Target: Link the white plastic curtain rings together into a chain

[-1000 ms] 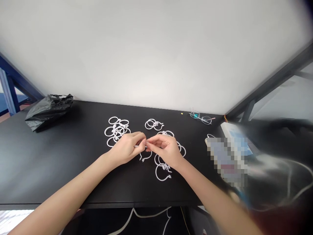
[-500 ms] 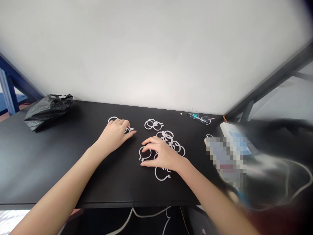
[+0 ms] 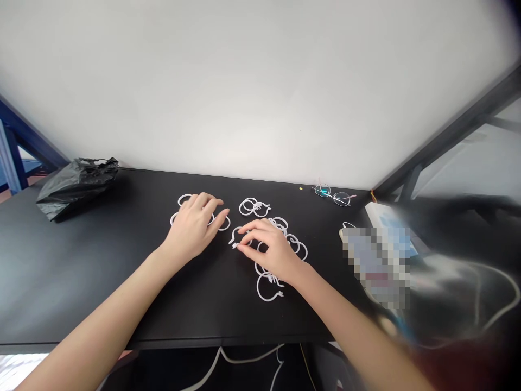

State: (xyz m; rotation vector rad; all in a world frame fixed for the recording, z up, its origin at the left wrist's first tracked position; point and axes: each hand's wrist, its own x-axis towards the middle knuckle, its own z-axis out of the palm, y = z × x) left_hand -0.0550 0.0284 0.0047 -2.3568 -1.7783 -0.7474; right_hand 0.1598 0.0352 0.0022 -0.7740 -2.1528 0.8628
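Observation:
My left hand (image 3: 193, 225) lies over a few white plastic curtain rings (image 3: 184, 196), fingers apart, and a ring's arc (image 3: 226, 228) shows under its thumb. The palm hides most of that group. My right hand (image 3: 277, 252) pinches one white curtain ring (image 3: 232, 237) between thumb and fingertips, just above or on the black table; its open ends point left. Beneath and around this hand lies a loose pile of more curtain rings (image 3: 259, 293), partly covered by the hand. Behind it is a small cluster of overlapping rings (image 3: 241, 207).
A crumpled black plastic bag (image 3: 77, 184) sits at the left on the black table (image 3: 195, 309). Eyeglasses (image 3: 341, 199) lie near the white wall at the back. To the right are a blurred-out phone (image 3: 372, 266) and a white box (image 3: 380, 217).
My right hand has closed on a ring and shifted it slightly away from me. My left hand has loosened its fingers, leaving a ring showing on its right.

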